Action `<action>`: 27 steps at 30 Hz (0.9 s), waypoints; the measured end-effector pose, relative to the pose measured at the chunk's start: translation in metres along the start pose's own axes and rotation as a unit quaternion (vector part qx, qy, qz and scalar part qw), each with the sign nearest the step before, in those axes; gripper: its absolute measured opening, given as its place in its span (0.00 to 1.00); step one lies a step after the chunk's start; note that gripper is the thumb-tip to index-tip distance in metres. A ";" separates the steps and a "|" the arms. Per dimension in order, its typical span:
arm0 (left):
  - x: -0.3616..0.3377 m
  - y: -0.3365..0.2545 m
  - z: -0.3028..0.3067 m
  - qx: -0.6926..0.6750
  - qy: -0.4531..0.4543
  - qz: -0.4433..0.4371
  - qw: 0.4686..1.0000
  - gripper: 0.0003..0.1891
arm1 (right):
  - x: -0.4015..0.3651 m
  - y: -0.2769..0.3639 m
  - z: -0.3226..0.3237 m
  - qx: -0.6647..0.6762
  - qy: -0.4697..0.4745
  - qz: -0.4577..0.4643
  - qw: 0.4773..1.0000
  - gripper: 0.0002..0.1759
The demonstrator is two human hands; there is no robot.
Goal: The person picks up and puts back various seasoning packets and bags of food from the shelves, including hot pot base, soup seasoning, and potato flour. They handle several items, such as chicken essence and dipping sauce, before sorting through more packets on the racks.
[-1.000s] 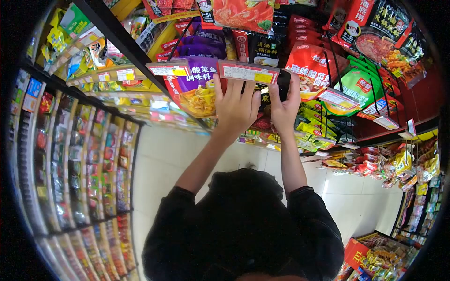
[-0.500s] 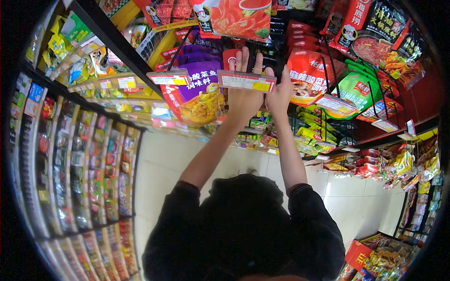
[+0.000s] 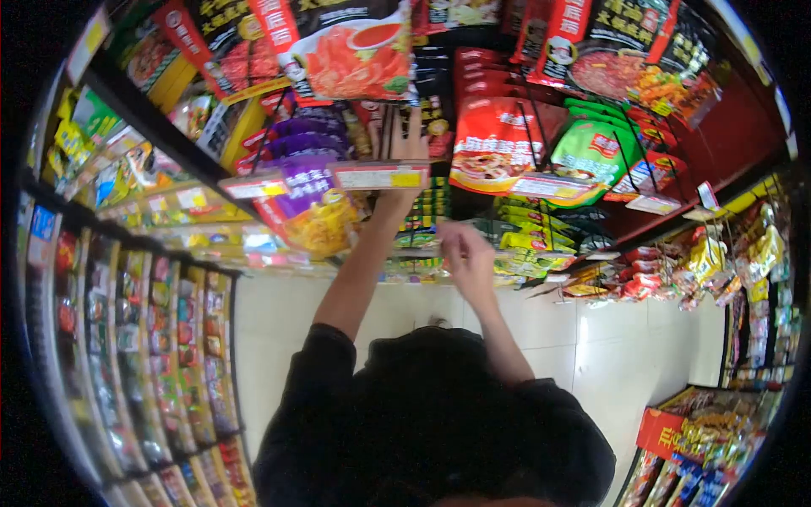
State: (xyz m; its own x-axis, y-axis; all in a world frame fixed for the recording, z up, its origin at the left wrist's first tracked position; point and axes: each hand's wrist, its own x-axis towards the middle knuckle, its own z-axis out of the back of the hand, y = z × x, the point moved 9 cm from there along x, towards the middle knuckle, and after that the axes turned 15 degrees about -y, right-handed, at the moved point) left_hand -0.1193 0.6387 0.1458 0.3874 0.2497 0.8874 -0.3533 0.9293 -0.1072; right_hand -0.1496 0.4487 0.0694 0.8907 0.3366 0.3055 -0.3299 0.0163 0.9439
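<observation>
My left hand (image 3: pixel 410 145) reaches up into the shelf, its fingers stretched out and pointing away from me. A price tag holder (image 3: pixel 380 176) crosses in front of its wrist and hides part of it. Left of this hand hang purple seasoning pouches (image 3: pixel 311 190); black packets (image 3: pixel 435 127) are behind and to the right. Lower and nearer to me is my right hand (image 3: pixel 469 258), fingers loosely curled, with no object visible in them. It is in front of small green and yellow packets (image 3: pixel 427 207), apart from the tag holder.
Red pouches (image 3: pixel 498 144) and green pouches (image 3: pixel 587 160) hang on hooks to the right. Large hotpot base bags (image 3: pixel 351 51) jut out above. Stocked racks (image 3: pixel 144 329) run down the left side. A red display box (image 3: pixel 663 431) stands at lower right on the tiled floor (image 3: pixel 541 329).
My right hand has come away from beside the tag holder, moving down toward me, and its fingers have curled. The left hand stays behind the tag. The view has shifted right.
</observation>
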 end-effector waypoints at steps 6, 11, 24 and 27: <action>-0.045 -0.021 0.008 -0.098 0.055 0.046 0.993 0.42 | -0.045 -0.012 0.033 -0.017 0.040 -0.023 0.999 0.12; -0.126 -0.032 0.017 -0.186 0.158 0.118 0.963 0.38 | -0.042 0.011 0.078 -0.021 -0.025 -0.023 0.999 0.11; -0.301 0.021 0.121 -0.256 0.187 0.219 0.923 0.17 | 0.085 0.210 0.225 -0.065 -0.273 0.304 0.910 0.10; -0.367 0.059 0.123 -0.215 0.197 0.238 0.926 0.16 | 0.156 0.220 0.229 -0.045 -0.233 0.289 0.928 0.22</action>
State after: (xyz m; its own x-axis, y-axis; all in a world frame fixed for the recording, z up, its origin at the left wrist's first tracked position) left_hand -0.3870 0.5689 -0.1314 0.5853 0.6605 0.4704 -0.2252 0.6897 -0.6882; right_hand -0.0113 0.2894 0.3535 0.5884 -0.1285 0.7983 -0.8006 0.0459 0.5975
